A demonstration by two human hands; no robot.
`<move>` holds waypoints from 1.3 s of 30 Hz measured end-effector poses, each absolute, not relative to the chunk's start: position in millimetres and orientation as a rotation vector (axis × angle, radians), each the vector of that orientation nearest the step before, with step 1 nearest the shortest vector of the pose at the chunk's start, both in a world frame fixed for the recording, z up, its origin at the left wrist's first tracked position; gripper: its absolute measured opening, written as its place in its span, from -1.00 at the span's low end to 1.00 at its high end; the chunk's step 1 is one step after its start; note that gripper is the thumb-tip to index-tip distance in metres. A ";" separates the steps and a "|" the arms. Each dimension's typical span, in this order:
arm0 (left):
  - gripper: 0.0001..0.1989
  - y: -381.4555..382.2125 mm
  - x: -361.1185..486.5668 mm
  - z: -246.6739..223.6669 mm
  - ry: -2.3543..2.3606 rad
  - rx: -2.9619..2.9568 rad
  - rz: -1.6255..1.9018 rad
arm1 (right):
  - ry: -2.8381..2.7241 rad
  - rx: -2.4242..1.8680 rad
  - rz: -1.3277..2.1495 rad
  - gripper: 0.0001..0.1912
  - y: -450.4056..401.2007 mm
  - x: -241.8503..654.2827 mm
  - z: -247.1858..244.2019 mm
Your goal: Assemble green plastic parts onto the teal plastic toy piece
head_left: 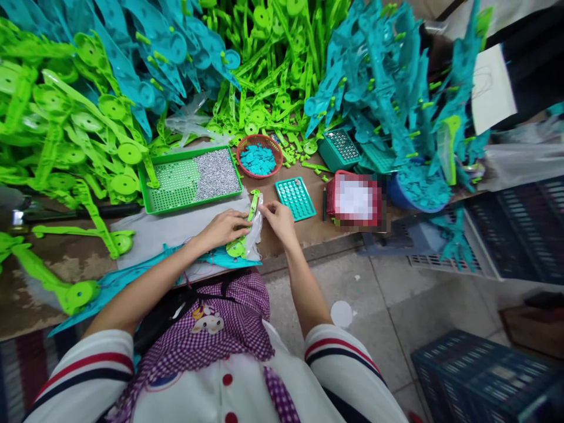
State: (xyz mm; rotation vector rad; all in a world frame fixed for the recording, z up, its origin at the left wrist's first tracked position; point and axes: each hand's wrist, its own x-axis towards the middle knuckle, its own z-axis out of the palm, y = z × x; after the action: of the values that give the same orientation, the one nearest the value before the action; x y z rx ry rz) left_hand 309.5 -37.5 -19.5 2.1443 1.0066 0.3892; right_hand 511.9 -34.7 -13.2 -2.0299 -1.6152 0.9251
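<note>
My left hand (226, 228) is closed over a lime-green plastic part (235, 248), whose narrow end sticks up past the fingers and whose round end lies toward me. Along its right side hangs a strip of clear plastic film (254, 239). My right hand (279, 221) pinches the upper edge of that film with thumb and fingertips. Beneath both lies a long turquoise plastic part (220, 257), partly hidden by my left forearm, on a grey cloth (154, 229). What the left fingertips touch underneath is hidden.
Behind my hands stand a green tray (174, 205) of small metal pieces, a red basket (241, 167) of turquoise pieces and a turquoise compartment tray (296, 198). Lime-green parts (48, 106) and turquoise parts (365, 70) pile high beyond. A blue bowl (400, 200) is right; crates (467, 358) stand below.
</note>
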 end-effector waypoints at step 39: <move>-0.59 -39.0 307.4 -16.1 0.948 2.123 0.438 | -2.043 -1.528 1.175 -0.64 6.7 527.7 -6.7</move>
State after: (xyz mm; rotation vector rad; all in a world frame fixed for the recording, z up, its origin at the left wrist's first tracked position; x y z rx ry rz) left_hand 307.4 -39.0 -16.1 2.1231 0.9481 0.4380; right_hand 527.7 6.7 -6.7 -1.5276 -2.0428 1.1745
